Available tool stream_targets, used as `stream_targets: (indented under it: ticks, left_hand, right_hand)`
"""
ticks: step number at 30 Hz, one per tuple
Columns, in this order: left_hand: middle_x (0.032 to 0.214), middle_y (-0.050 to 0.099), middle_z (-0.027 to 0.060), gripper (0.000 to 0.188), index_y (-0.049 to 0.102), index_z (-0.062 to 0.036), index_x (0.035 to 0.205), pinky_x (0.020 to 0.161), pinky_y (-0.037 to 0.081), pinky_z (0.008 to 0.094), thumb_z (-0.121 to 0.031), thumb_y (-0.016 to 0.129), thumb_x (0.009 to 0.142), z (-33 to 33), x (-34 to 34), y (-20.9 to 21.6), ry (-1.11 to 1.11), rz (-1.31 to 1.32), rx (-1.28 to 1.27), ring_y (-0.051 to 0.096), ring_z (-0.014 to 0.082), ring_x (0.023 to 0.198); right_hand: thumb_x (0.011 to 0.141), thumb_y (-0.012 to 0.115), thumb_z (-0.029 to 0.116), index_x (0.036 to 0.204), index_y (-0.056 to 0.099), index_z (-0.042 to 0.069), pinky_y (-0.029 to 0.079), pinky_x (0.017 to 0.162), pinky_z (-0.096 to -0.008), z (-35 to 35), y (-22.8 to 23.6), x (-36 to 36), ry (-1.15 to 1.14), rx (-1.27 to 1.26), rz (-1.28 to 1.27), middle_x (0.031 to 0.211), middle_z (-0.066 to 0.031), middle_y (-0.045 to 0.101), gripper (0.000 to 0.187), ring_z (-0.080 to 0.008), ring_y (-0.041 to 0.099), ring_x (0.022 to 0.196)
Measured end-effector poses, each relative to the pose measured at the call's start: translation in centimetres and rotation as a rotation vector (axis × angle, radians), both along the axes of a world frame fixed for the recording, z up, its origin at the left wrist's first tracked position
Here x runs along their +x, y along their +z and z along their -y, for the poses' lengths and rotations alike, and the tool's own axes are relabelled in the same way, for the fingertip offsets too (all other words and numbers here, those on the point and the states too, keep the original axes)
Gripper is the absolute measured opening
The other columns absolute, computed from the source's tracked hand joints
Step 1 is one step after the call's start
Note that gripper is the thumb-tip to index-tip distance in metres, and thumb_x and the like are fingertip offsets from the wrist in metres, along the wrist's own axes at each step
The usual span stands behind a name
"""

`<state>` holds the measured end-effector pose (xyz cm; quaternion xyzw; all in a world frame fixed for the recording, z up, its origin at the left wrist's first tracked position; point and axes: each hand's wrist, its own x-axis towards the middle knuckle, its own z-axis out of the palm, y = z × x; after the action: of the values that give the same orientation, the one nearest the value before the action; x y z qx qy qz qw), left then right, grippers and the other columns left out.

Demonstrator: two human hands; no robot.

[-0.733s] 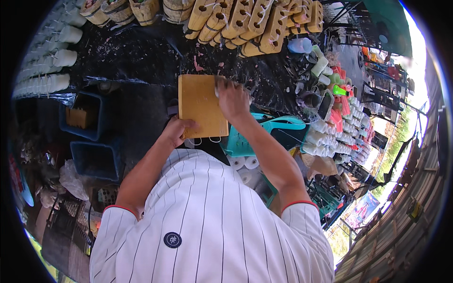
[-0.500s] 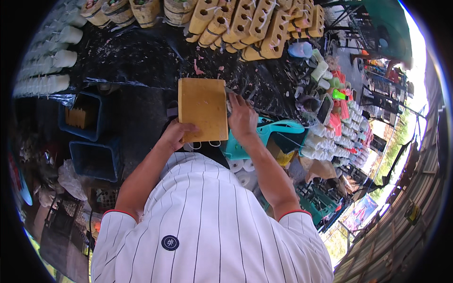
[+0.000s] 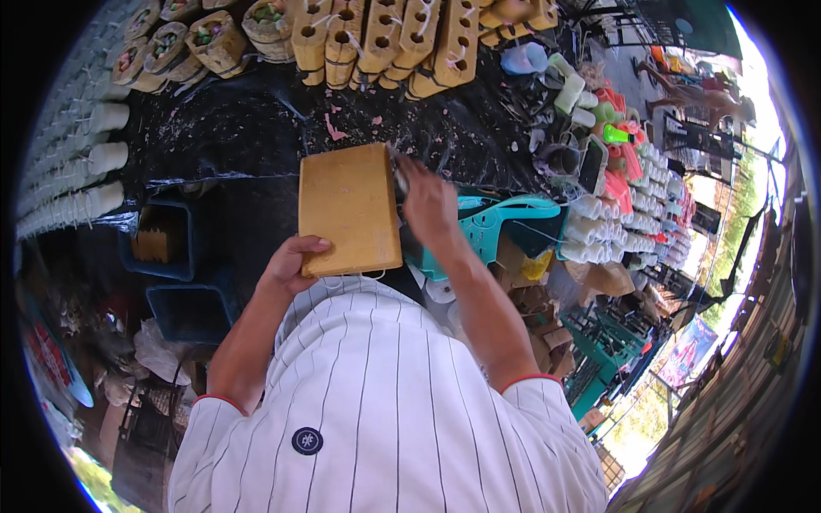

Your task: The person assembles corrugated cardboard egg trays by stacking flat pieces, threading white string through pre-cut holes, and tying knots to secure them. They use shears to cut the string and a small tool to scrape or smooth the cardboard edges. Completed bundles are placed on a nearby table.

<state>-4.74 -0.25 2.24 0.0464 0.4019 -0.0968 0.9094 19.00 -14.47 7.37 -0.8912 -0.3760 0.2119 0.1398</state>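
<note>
A tan-yellow rectangular block [image 3: 349, 205] with smooth, slightly stained faces is held upright before my body. My left hand [image 3: 289, 263] grips its lower left corner, thumb across the front face and fingers behind. White cord loops [image 3: 376, 274] show under the block's bottom edge. Along the right side of the block is my right hand [image 3: 429, 205], its fingers curled and a little blurred. Something pale and small shows between those fingers and the block's side; its kind cannot be made out.
Beyond stands a table covered in black plastic sheet [image 3: 231, 128]. Yellow blocks with round holes [image 3: 380, 38] and tubs of coloured pieces [image 3: 214, 43] line its far edge. Blue bins [image 3: 192, 312] are at left, a turquoise plastic chair [image 3: 479, 227] at right, white cups [image 3: 590, 231] beyond it.
The block has shifted a little left and down in the picture and tilted slightly, showing more of its right side. My right hand has moved along that side. The view has also shifted.
</note>
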Motion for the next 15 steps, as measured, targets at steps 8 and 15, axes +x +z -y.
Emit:
stream_targets:
  ticks: [8,15]
  left_hand:
    - [0.117,0.071,0.0211,0.056,0.059,0.0087,0.131,0.1,0.059,0.0446,-0.007,0.073,0.079,-1.2,-2.2,-0.3,0.039,0.064,0.092,0.073,0.033,0.107]
    - [0.123,0.067,0.0208,0.058,0.055,0.0077,0.135,0.098,0.059,0.0421,-0.007,0.071,0.081,-0.3,-1.3,2.3,0.167,-0.046,0.272,0.071,0.03,0.11]
  right_hand:
    - [0.081,0.063,-0.003,0.139,0.062,0.009,0.06,0.087,-0.0458,-1.1,2.2,-0.2,0.197,0.157,0.101,0.132,-0.0151,0.069,0.06,-0.0369,0.07,0.107]
    - [0.079,0.066,-0.002,0.129,0.067,0.006,0.059,0.09,-0.0451,-0.7,5.8,-1.1,0.271,0.071,0.077,0.13,-0.0165,0.069,0.051,-0.0375,0.069,0.111]
